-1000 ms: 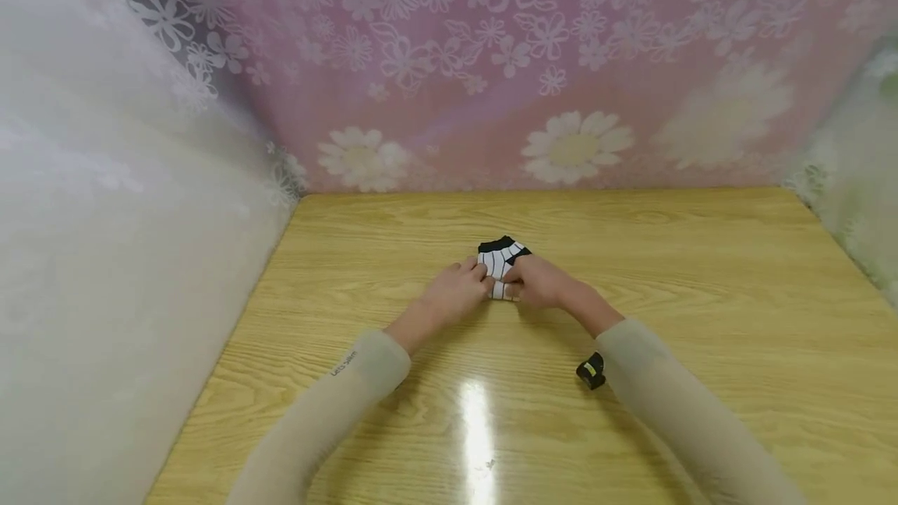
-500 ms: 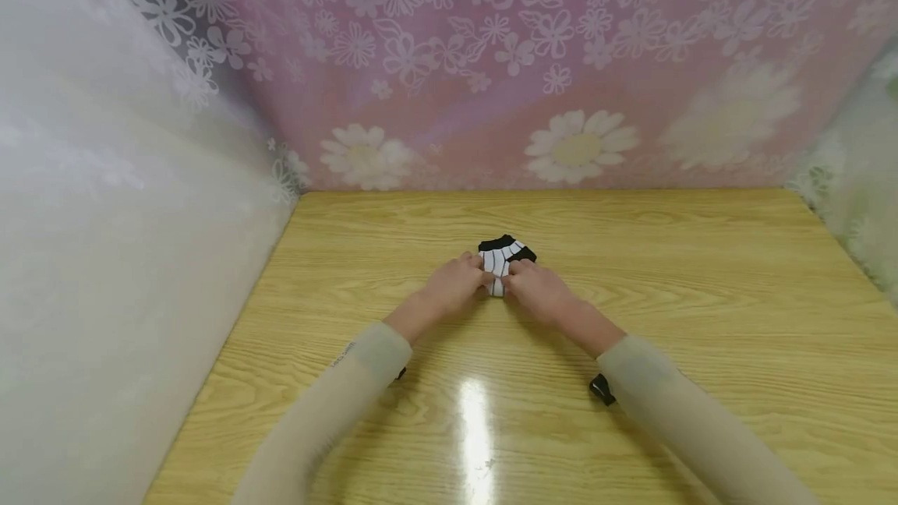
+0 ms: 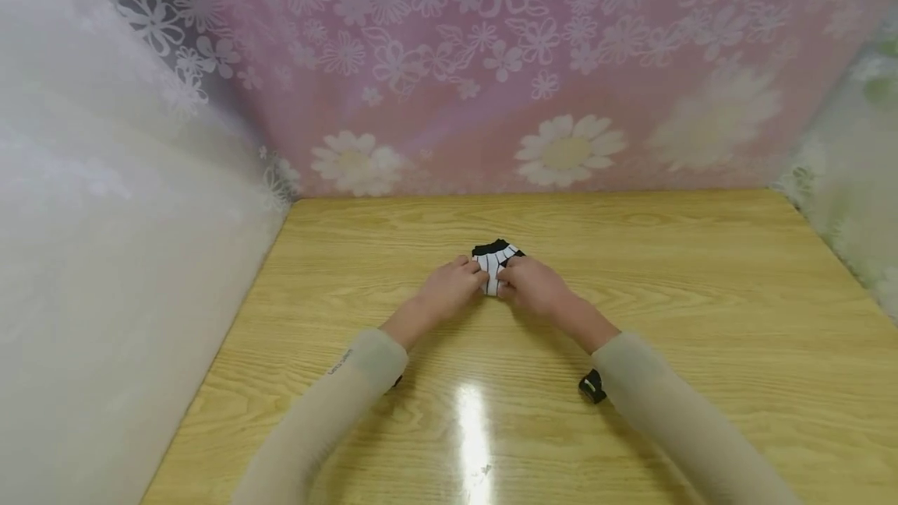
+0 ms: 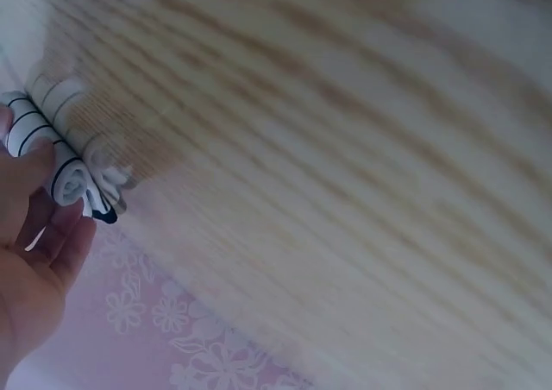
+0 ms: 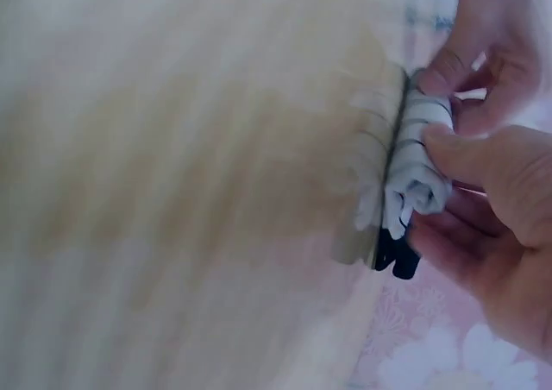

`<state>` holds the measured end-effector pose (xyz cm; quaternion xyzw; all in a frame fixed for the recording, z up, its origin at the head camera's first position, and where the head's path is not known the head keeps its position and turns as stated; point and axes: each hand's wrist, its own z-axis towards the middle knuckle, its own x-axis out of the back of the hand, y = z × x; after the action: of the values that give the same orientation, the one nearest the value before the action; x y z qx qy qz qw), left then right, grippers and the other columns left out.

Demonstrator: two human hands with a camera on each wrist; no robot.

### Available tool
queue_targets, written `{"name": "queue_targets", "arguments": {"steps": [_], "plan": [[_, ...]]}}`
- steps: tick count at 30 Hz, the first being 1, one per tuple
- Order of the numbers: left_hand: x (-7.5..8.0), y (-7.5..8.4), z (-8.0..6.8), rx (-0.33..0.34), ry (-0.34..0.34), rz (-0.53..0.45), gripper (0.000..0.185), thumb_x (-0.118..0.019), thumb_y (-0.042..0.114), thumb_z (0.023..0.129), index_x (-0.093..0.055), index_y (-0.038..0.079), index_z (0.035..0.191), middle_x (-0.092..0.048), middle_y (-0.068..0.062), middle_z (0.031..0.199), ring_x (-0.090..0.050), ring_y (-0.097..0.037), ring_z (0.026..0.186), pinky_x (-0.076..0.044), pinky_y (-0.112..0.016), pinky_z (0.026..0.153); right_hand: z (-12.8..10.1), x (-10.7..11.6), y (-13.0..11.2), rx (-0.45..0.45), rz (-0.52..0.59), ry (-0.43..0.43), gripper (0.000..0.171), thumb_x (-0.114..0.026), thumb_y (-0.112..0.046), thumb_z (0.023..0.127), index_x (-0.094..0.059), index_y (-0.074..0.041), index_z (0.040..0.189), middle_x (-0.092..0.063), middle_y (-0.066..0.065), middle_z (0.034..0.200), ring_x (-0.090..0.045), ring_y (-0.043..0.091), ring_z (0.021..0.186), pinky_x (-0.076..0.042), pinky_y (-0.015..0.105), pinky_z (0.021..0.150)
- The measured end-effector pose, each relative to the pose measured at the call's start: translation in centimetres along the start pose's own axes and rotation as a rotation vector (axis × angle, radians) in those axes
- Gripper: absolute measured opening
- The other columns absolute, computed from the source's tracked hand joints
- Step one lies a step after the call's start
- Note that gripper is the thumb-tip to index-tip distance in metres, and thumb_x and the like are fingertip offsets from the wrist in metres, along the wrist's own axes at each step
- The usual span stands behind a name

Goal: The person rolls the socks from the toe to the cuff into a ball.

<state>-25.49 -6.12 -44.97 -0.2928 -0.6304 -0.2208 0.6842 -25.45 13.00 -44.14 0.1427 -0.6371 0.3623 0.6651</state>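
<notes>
A small rolled bundle of white socks with black stripes (image 3: 496, 262) lies on the wooden table (image 3: 701, 294), its black end pointing away from me. My left hand (image 3: 454, 287) grips the bundle's left side and my right hand (image 3: 533, 287) grips its right side, fingers curled round the roll. In the left wrist view the striped roll (image 4: 60, 161) sits against my left hand's fingers (image 4: 52, 235). The right wrist view shows the roll (image 5: 414, 170) pinched by my right hand's thumb and fingers (image 5: 470, 157), with the other hand's fingertips (image 5: 444, 75) at its top.
A pink flowered curtain (image 3: 491, 61) closes off the back of the table and pale lace curtains (image 3: 105, 217) hang at the left and right. A small black device (image 3: 592, 386) sits under my right sleeve. A bright glare (image 3: 473, 427) lies on the near table.
Both hands have closed in tighter round the bundle and rolled it up farther; less of the striped fabric shows than a second ago. The bundle stays in the same spot.
</notes>
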Motion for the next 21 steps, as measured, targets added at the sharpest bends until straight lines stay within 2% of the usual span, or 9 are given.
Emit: {"name": "queue_targets", "arguments": {"steps": [2, 5, 8, 10, 14, 17, 21], "plan": [[0.0, 0.0, 0.1, 0.004, -0.009, -0.012, 0.021, -0.055, 0.015, 0.103, -0.068, 0.013, 0.119, -0.064, -0.005, 0.117, -0.056, -0.023, 0.107, -0.051, -0.033, 0.093, -0.3, -0.1, -0.4, 0.014, -0.108, 0.033, 0.002, -0.071, -0.005, 0.089, -0.072, -0.006, 0.088, -0.058, 0.005, 0.083, -0.054, 0.021, 0.077, -0.049, 0.032, 0.067], [0.0, -0.1, 0.2, 0.022, -0.040, -0.024, 0.022, -0.053, 0.014, 0.104, -0.067, 0.013, 0.121, -0.060, -0.006, 0.116, -0.052, -0.023, 0.108, -0.050, -0.036, 0.091, -0.3, -0.4, -0.8, 0.031, -0.236, 0.035, 0.002, -0.072, -0.006, 0.088, -0.072, -0.004, 0.090, -0.061, 0.010, 0.091, -0.058, 0.028, 0.087, -0.054, 0.038, 0.077], [0.0, -0.2, 0.1, 0.047, -0.060, -0.024, 0.022, -0.053, 0.016, 0.104, -0.066, 0.016, 0.122, -0.056, -0.005, 0.115, -0.048, -0.023, 0.109, -0.047, -0.038, 0.093, -0.2, -0.8, -0.8, 0.024, -0.279, 0.014, 0.006, -0.068, -0.007, 0.091, -0.071, -0.002, 0.093, -0.062, 0.013, 0.095, -0.058, 0.031, 0.091, -0.054, 0.042, 0.083], [0.0, -0.2, 0.1, 0.062, -0.059, -0.017, 0.022, -0.054, 0.018, 0.104, -0.066, 0.018, 0.122, -0.055, -0.004, 0.114, -0.047, -0.023, 0.109, -0.045, -0.039, 0.094, -0.1, -1.0, -0.5, 0.009, -0.243, 0.022, 0.009, -0.066, -0.007, 0.092, -0.071, -0.001, 0.096, -0.062, 0.014, 0.096, -0.059, 0.032, 0.093, -0.054, 0.044, 0.083], [0.3, 0.0, 0.1, 0.068, -0.009, 0.017, 0.020, -0.058, 0.018, 0.102, -0.067, 0.015, 0.118, -0.061, -0.004, 0.112, -0.051, -0.023, 0.107, -0.046, -0.036, 0.095, 0.0, -1.1, 0.1, -0.016, -0.127, 0.036, 0.018, -0.064, -0.007, 0.092, -0.071, 0.002, 0.106, -0.066, 0.015, 0.097, -0.062, 0.034, 0.095, -0.054, 0.046, 0.084], [0.5, 0.2, 0.1, 0.058, 0.007, 0.032, 0.019, -0.059, 0.017, 0.101, -0.067, 0.012, 0.117, -0.065, -0.005, 0.111, -0.054, -0.022, 0.105, -0.048, -0.034, 0.094, 0.2, -0.9, 0.5, -0.036, -0.040, 0.010, 0.019, -0.064, -0.007, 0.094, -0.072, 0.002, 0.108, -0.068, 0.013, 0.092, -0.064, 0.029, 0.088, -0.054, 0.042, 0.079], [0.7, 0.5, 0.0, 0.057, -0.020, -0.003, 0.019, -0.058, 0.014, 0.101, -0.067, 0.012, 0.118, -0.066, -0.004, 0.113, -0.055, -0.021, 0.105, -0.048, -0.032, 0.095, 0.4, -0.4, 1.1, -0.050, 0.111, -0.062, 0.012, -0.062, -0.006, 0.096, -0.073, -0.002, 0.092, -0.062, 0.004, 0.073, -0.054, 0.017, 0.067, -0.047, 0.032, 0.063]]}}
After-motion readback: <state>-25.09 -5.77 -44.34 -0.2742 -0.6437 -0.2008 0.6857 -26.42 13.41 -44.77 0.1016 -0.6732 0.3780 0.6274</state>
